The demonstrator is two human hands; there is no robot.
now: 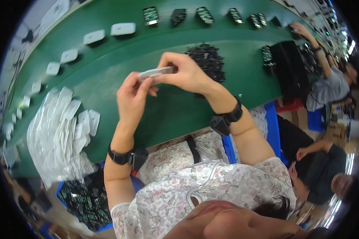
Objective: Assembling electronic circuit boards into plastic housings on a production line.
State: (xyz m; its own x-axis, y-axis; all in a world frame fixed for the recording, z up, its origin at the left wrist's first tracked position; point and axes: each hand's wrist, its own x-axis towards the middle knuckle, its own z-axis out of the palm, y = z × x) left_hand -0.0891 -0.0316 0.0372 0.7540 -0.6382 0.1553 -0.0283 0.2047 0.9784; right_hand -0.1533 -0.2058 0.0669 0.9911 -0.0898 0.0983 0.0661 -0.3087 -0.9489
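A long green worktop (169,115) fills most of the view, and its edges look bent because of the lens. Near its far edge stands a row of white cases (123,28), and farther to the right some circuit boards (150,16). The white part (154,72) is not lying on the worktop: it is held above it, between the two hands, nearer to the middle than to any corner. Its long axis runs from left to right, with the right end turned a little to the far edge, and mainly its thin side is visible. The left hand (132,91) holds the left end with its fingers close together; the right hand (183,72) pinches the right end. So neither hand is clearly nearer, and, I judge, this shared hold along the length is the important relation. The black pile (211,59) lies just beside the right hand; the bagged pile (52,135) lies toward the left near corner, well apart from the left hand.
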